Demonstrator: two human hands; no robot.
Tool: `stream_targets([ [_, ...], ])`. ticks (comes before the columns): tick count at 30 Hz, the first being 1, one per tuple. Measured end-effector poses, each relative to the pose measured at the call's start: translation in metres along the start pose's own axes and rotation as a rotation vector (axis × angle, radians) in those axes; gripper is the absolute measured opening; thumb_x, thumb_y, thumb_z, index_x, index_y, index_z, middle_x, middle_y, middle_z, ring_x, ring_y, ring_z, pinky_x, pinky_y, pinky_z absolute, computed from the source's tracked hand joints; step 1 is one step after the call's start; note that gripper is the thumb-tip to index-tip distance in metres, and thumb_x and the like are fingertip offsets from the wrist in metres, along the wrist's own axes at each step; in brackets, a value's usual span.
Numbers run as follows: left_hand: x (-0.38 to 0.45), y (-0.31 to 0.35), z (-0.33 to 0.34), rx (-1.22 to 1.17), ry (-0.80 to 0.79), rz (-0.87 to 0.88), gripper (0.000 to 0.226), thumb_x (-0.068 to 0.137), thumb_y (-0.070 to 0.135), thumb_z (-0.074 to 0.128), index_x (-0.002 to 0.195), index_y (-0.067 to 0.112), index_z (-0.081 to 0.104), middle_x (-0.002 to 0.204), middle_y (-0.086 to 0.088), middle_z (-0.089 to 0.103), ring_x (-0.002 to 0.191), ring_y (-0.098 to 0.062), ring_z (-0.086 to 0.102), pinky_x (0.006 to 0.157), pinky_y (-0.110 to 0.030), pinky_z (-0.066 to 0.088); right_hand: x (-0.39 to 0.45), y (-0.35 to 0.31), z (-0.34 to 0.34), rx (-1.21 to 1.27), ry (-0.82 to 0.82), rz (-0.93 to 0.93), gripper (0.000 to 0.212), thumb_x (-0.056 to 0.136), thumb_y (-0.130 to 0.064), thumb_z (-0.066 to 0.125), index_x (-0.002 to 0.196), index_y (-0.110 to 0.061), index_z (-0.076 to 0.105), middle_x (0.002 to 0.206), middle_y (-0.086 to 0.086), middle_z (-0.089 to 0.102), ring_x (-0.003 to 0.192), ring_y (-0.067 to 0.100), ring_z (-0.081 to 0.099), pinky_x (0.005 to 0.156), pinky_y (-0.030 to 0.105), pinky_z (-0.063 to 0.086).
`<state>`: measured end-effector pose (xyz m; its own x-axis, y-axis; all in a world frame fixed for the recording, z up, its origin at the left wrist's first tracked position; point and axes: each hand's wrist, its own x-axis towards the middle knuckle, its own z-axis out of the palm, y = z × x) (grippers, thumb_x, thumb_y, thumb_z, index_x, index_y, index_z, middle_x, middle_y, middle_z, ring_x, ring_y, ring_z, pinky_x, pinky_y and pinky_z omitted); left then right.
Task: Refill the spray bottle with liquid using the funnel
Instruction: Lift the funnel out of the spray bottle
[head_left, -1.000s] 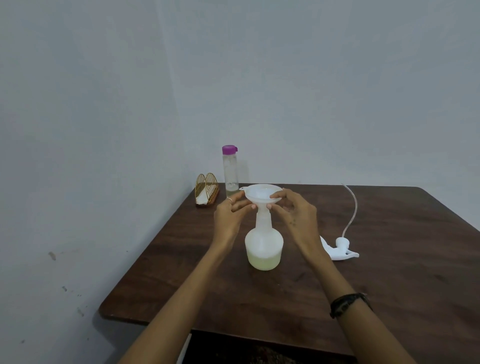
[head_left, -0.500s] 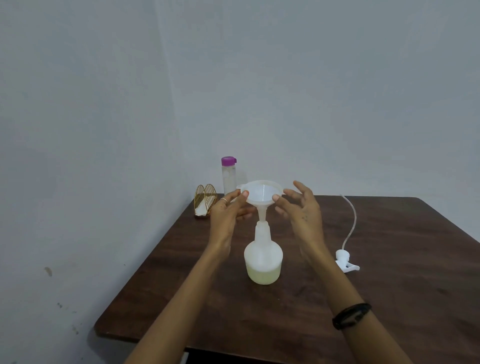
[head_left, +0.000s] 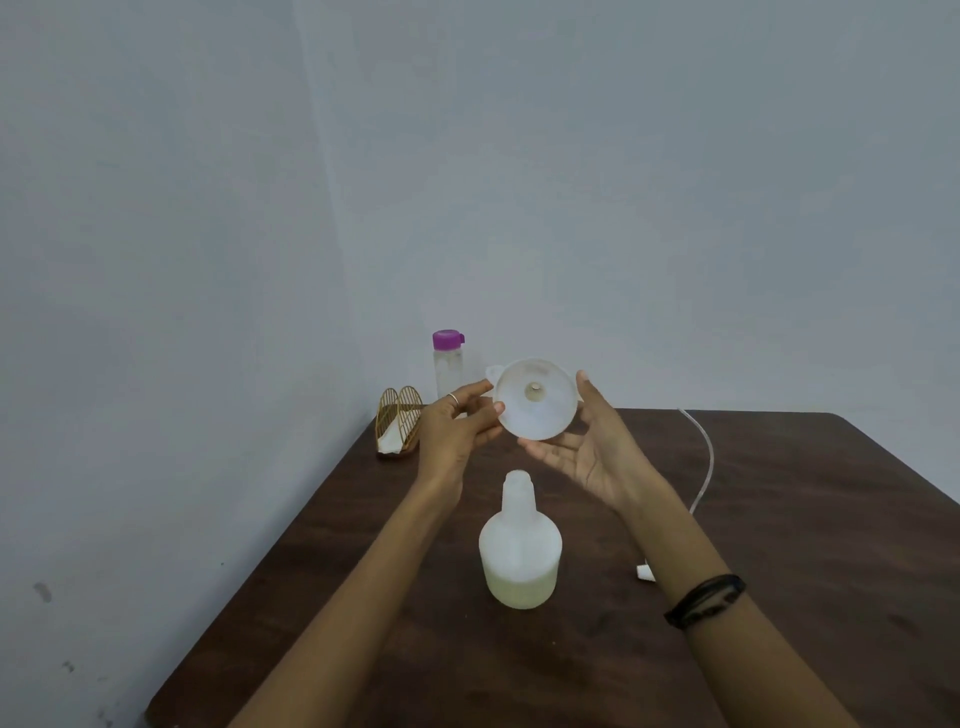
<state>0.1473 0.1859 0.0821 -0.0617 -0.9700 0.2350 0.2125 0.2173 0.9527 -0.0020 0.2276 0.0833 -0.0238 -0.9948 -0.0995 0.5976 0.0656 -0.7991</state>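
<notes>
The white funnel (head_left: 535, 405) is in the air above the table, tilted so its wide mouth faces me. My left hand (head_left: 452, 436) pinches its left rim with thumb and fingertips. My right hand (head_left: 597, 452) holds its right side, thumb on the upper rim and fingers under the lower rim. Below the funnel stands the translucent spray bottle (head_left: 519, 551), neck uncapped, with pale yellowish liquid in its bottom part. The funnel's spout is clear of the bottle's neck.
The spray head (head_left: 645, 571) lies on the dark wooden table (head_left: 831, 545) to the right, mostly hidden by my right forearm, its tube (head_left: 706, 457) curving back. A clear bottle with a purple cap (head_left: 448, 364) and a gold wire napkin holder (head_left: 399, 428) stand in the far left corner by the walls.
The funnel sat in the bottle's neck; my left hand lifted it out and tipped its mouth toward me. My right hand let go briefly, then took the funnel's right side.
</notes>
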Motion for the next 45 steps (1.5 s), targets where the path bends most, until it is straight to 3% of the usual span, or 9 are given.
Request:
stream_targets([
  [5,0.03,-0.021,0.003,0.085,0.044,-0.014,0.032,0.082,0.002,0.066,0.114,0.004,0.063,0.089,-0.006,0.065,0.082,-0.017,0.066,0.062,-0.015,0.056,0.036,-0.003,-0.011,0.022,0.002,0.097,0.063,0.084,-0.047,0.062,0.131,-0.011,0.041,0.122,0.026,0.055,0.101,0.037,0.063,0.069,0.039,0.06],
  [12,0.083,-0.074,0.006,0.189,0.021,-0.189,0.036,0.089,0.01,0.059,0.124,0.007,0.057,0.118,-0.012,0.065,0.102,-0.021,0.064,0.091,-0.032,0.051,0.106,0.017,-0.042,-0.074,0.055,0.072,0.053,0.086,-0.042,0.061,0.125,-0.009,0.047,0.116,0.015,0.056,0.105,0.032,0.061,0.081,0.037,0.057],
  [20,0.124,-0.167,-0.012,0.793,-0.188,-0.144,0.056,0.086,0.025,0.063,0.137,0.014,0.044,0.138,-0.008,0.051,0.126,-0.018,0.049,0.104,-0.029,0.04,0.202,0.063,-0.076,-0.684,0.33,-0.189,0.057,0.077,-0.044,0.072,0.117,-0.018,0.039,0.117,0.01,0.058,0.099,0.021,0.059,0.084,0.034,0.053],
  [23,0.135,-0.194,-0.021,1.009,-0.25,-0.058,0.056,0.086,0.032,0.063,0.135,0.013,0.046,0.137,-0.006,0.051,0.123,-0.017,0.049,0.103,-0.028,0.04,0.225,0.073,-0.085,-0.872,0.243,-0.248,0.065,0.076,-0.042,0.074,0.124,-0.019,0.036,0.111,0.004,0.061,0.099,0.017,0.057,0.077,0.023,0.044],
  [29,0.171,-0.216,-0.013,1.169,-0.142,0.062,0.058,0.086,0.043,0.058,0.133,0.011,0.047,0.134,-0.005,0.051,0.123,-0.021,0.045,0.101,-0.036,0.035,0.271,0.086,-0.103,-1.052,0.15,-0.292,0.073,0.075,-0.035,0.076,0.132,-0.016,0.034,0.129,0.004,0.058,0.104,0.014,0.052,0.085,0.023,0.037],
  [34,0.187,-0.229,-0.01,1.211,-0.108,0.071,0.053,0.087,0.043,0.055,0.127,0.008,0.05,0.133,-0.006,0.049,0.124,-0.022,0.042,0.102,-0.036,0.032,0.299,0.078,-0.113,-1.199,0.012,-0.24,0.079,0.077,-0.029,0.075,0.141,-0.012,0.032,0.145,0.001,0.039,0.128,0.018,0.042,0.096,0.021,0.033],
  [37,0.186,-0.23,-0.01,1.205,-0.103,0.078,0.056,0.088,0.042,0.055,0.131,0.008,0.046,0.136,-0.008,0.047,0.127,-0.023,0.039,0.104,-0.036,0.03,0.306,0.073,-0.118,-1.259,-0.062,-0.191,0.068,0.08,-0.026,0.072,0.138,-0.017,0.037,0.141,0.004,0.044,0.126,0.021,0.044,0.095,0.024,0.036],
  [39,0.185,-0.23,-0.01,1.226,-0.122,0.096,0.058,0.09,0.041,0.052,0.138,0.012,0.038,0.139,-0.008,0.044,0.129,-0.024,0.037,0.105,-0.036,0.029,0.308,0.071,-0.118,-1.278,-0.096,-0.173,0.065,0.083,-0.022,0.069,0.139,-0.019,0.038,0.148,0.007,0.035,0.135,0.023,0.035,0.107,0.031,0.032],
  [45,0.182,-0.229,-0.009,1.301,-0.161,0.115,0.058,0.094,0.041,0.044,0.144,0.016,0.029,0.142,-0.007,0.04,0.131,-0.022,0.033,0.106,-0.036,0.027,0.316,0.073,-0.117,-1.276,-0.041,-0.098,0.078,0.084,-0.022,0.068,0.148,-0.013,0.024,0.142,0.012,0.026,0.134,0.025,0.03,0.114,0.036,0.027],
])
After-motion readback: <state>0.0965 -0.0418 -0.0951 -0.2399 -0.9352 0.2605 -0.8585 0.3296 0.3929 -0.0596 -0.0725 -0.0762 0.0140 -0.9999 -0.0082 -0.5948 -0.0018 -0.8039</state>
